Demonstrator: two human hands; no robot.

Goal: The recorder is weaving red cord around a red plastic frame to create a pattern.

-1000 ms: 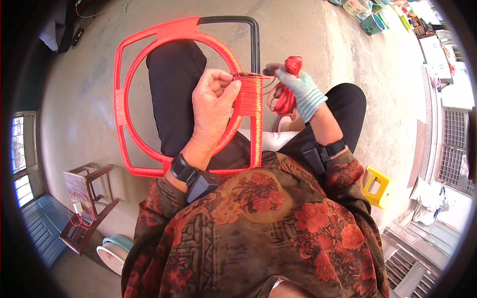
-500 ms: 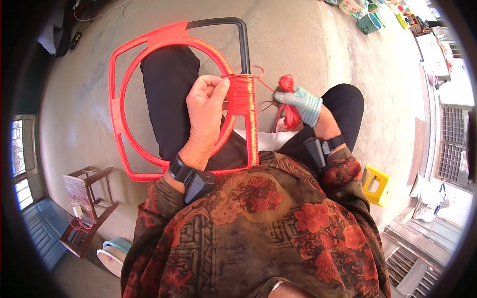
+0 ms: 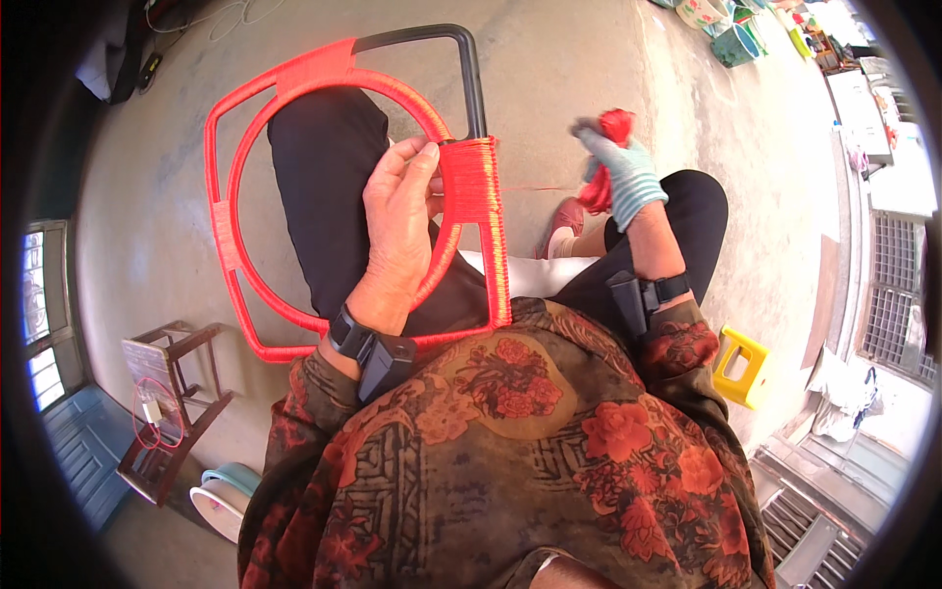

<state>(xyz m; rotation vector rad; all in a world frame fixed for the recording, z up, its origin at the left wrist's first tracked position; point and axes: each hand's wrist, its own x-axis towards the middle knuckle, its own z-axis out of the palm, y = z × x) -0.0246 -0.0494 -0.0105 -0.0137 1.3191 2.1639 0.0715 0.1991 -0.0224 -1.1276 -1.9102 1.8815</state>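
Note:
A rounded square frame with a ring inside it (image 3: 471, 187) rests over my left thigh, mostly wound in red cord. Its upper right corner is a bare black tube (image 3: 475, 83). My bare left hand (image 3: 397, 221) grips the inner edge of the wound band beside that tube, thumb on top and fingertips partly hidden behind. Off to the right, my right hand (image 3: 628, 177), in a striped glove with grey fingertips, is closed around a bundle of red cord (image 3: 616, 125). A thin taut strand (image 3: 540, 187) runs from the band toward this bundle.
A yellow plastic stool (image 3: 741, 368) stands at my right. To the left are a wooden stool (image 3: 177, 393) with a red cable on it and some basins (image 3: 224, 501). Buckets (image 3: 734, 44) sit at the far right on the concrete floor.
My right hand has moved right and slightly away with the cord bundle, and the loose loops near the band have drawn into a straight strand. The frame has shifted slightly left.

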